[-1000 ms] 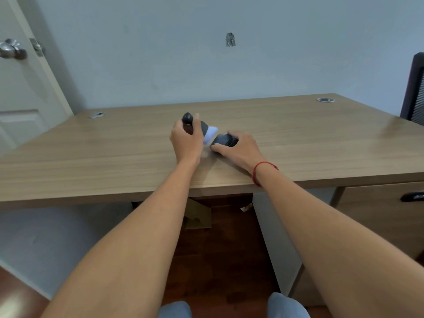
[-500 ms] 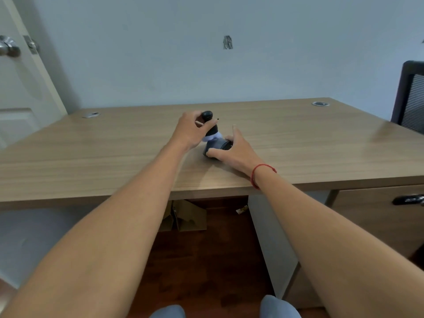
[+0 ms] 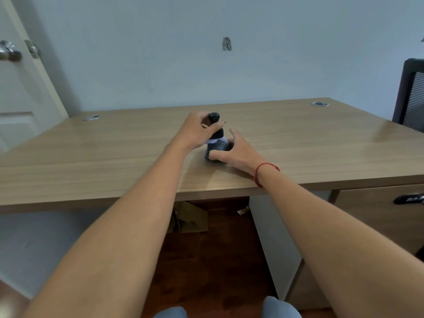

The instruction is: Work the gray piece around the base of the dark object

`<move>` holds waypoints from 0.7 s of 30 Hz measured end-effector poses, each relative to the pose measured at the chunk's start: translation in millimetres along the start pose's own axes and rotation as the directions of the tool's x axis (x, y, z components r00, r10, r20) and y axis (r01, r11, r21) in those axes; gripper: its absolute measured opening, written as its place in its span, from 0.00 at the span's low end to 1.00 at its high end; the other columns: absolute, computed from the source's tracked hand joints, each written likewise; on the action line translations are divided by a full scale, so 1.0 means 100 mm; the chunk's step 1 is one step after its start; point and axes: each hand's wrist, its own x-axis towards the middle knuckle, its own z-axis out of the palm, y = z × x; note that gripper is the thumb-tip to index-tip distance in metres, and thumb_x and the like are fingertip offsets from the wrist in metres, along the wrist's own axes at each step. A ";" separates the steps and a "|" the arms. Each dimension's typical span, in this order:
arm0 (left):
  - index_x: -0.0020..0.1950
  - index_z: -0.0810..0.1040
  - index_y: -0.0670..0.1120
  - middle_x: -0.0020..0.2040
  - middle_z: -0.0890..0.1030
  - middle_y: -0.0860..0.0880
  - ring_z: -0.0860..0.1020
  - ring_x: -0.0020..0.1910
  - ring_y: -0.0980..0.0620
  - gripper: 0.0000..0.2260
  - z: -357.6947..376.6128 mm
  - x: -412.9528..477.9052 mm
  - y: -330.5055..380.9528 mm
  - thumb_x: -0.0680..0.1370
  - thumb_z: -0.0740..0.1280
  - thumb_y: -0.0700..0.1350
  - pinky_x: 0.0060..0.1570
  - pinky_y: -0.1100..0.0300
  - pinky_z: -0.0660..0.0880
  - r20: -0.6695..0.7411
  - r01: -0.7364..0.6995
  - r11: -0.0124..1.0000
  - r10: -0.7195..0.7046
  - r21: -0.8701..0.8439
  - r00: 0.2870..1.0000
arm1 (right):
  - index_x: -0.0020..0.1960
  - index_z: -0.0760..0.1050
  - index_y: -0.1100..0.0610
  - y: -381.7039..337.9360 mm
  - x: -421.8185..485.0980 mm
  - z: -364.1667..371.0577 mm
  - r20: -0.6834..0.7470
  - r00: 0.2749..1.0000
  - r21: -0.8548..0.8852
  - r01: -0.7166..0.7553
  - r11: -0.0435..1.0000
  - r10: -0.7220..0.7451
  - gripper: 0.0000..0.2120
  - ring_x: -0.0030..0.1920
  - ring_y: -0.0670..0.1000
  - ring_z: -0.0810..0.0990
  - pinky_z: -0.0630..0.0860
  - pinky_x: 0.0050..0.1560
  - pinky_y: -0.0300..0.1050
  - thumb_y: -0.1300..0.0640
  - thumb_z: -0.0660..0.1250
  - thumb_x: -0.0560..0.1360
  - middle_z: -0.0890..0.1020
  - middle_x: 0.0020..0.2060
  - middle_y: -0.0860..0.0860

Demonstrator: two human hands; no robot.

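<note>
**Both hands on a small dark device at mid-desk**

Pale blue-grey wall (image 3: 160, 53) filled the upper half of the frame, marked by a small rough patch (image 3: 226, 44) near top centre. A white door (image 3: 20, 88) with a metal knob (image 3: 9, 51) stood at the upper left, and the edge of a dark mesh chair (image 3: 411, 92) showed at the far right. Across the middle of the frame ran a wide wooden desk (image 3: 91, 157), with round cable grommets at its back corners, one at the left (image 3: 91, 117) and one at the right (image 3: 319, 103). A drawer front with a black handle (image 3: 408, 199) sat below the desk at the right, and a cardboard box (image 3: 190, 218) rested on the dark floor beneath, lower centre.

Two bare forearms reached up from the bottom corners and met at the centre of the frame. The left hand (image 3: 195, 131) curled its fingers around the upper, narrower black part of a small dark device (image 3: 215, 143), which stood upright on the desk. The right hand (image 3: 234, 152), with a red string bracelet (image 3: 263, 173) at its wrist, gripped the wider dark base, thumb on the near side and forefinger lifted straight. A pale band showed between the two dark parts; what it was could not be made out, perhaps a white collar or cloth.
</note>
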 end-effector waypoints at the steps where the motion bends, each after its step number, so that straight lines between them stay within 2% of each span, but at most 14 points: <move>1: 0.51 0.79 0.44 0.44 0.81 0.47 0.78 0.42 0.52 0.11 0.02 0.01 0.01 0.75 0.70 0.50 0.42 0.61 0.76 0.011 0.005 1.000 -0.005 0.000 1.000 | 0.80 0.47 0.54 -0.01 0.00 0.00 -0.002 1.000 0.002 0.001 1.000 -0.001 0.55 0.69 0.55 0.70 0.67 0.62 0.46 0.44 0.76 0.64 0.69 0.73 0.52; 3: 0.51 0.80 0.44 0.44 0.81 0.48 0.79 0.43 0.52 0.13 0.02 0.06 0.04 0.74 0.69 0.52 0.43 0.57 0.77 0.065 0.032 0.999 -0.031 -0.009 0.997 | 0.80 0.47 0.54 -0.01 0.00 0.00 0.001 1.000 0.008 0.004 1.000 -0.004 0.55 0.69 0.55 0.71 0.68 0.67 0.50 0.45 0.76 0.65 0.70 0.72 0.53; 6: 0.49 0.79 0.44 0.43 0.81 0.48 0.78 0.42 0.52 0.12 0.03 0.08 0.05 0.75 0.69 0.53 0.42 0.58 0.75 0.056 0.010 0.999 -0.012 0.036 0.998 | 0.80 0.48 0.54 -0.01 0.00 -0.01 0.016 1.000 0.004 0.011 1.000 -0.011 0.54 0.70 0.57 0.70 0.67 0.71 0.56 0.45 0.77 0.65 0.68 0.73 0.56; 9: 0.50 0.79 0.44 0.43 0.80 0.48 0.77 0.42 0.51 0.12 0.06 0.05 0.00 0.75 0.69 0.52 0.44 0.58 0.73 -0.038 -0.019 0.996 0.023 0.092 0.999 | 0.80 0.48 0.53 0.00 0.01 -0.02 0.024 1.000 -0.008 0.006 1.000 -0.006 0.54 0.72 0.57 0.68 0.66 0.68 0.50 0.44 0.76 0.65 0.65 0.75 0.55; 12: 0.51 0.80 0.47 0.46 0.82 0.48 0.79 0.46 0.52 0.12 -0.03 0.06 0.01 0.74 0.69 0.54 0.46 0.57 0.77 0.100 0.057 0.998 -0.055 -0.012 0.993 | 0.80 0.47 0.52 0.00 0.03 -0.04 0.044 0.999 0.001 0.000 1.000 0.000 0.55 0.67 0.55 0.72 0.68 0.66 0.48 0.45 0.77 0.64 0.68 0.73 0.55; 14: 0.48 0.80 0.49 0.44 0.81 0.51 0.79 0.45 0.52 0.10 -0.07 0.08 0.04 0.74 0.70 0.54 0.43 0.58 0.77 0.160 0.057 0.998 -0.054 -0.015 0.986 | 0.80 0.46 0.50 0.00 0.04 -0.06 0.058 0.998 0.002 -0.006 1.000 0.005 0.55 0.64 0.53 0.73 0.69 0.62 0.46 0.45 0.77 0.64 0.68 0.71 0.54; 16: 0.49 0.80 0.46 0.43 0.81 0.48 0.79 0.44 0.50 0.11 -0.04 0.08 0.03 0.74 0.70 0.52 0.43 0.59 0.75 0.080 0.012 0.998 -0.017 0.062 0.997 | 0.80 0.45 0.50 0.00 0.05 -0.06 0.065 0.998 -0.004 -0.002 1.000 0.002 0.55 0.64 0.53 0.71 0.66 0.59 0.44 0.45 0.77 0.64 0.67 0.72 0.54; 18: 0.53 0.79 0.42 0.48 0.82 0.41 0.79 0.47 0.45 0.13 0.04 0.04 -0.03 0.75 0.69 0.50 0.49 0.52 0.76 -0.002 0.014 0.997 -0.014 0.079 1.000 | 0.80 0.43 0.51 0.01 0.05 -0.05 0.057 0.998 -0.007 0.008 1.000 -0.007 0.56 0.61 0.51 0.71 0.66 0.57 0.43 0.45 0.77 0.65 0.69 0.67 0.51; 21: 0.55 0.79 0.43 0.53 0.81 0.40 0.79 0.49 0.47 0.14 0.04 0.02 -0.05 0.75 0.69 0.51 0.55 0.51 0.75 0.026 0.040 0.999 -0.041 0.026 0.999 | 0.80 0.41 0.51 0.01 0.06 -0.05 0.054 0.998 -0.001 0.012 1.000 -0.012 0.58 0.59 0.49 0.70 0.66 0.57 0.44 0.46 0.77 0.64 0.68 0.60 0.47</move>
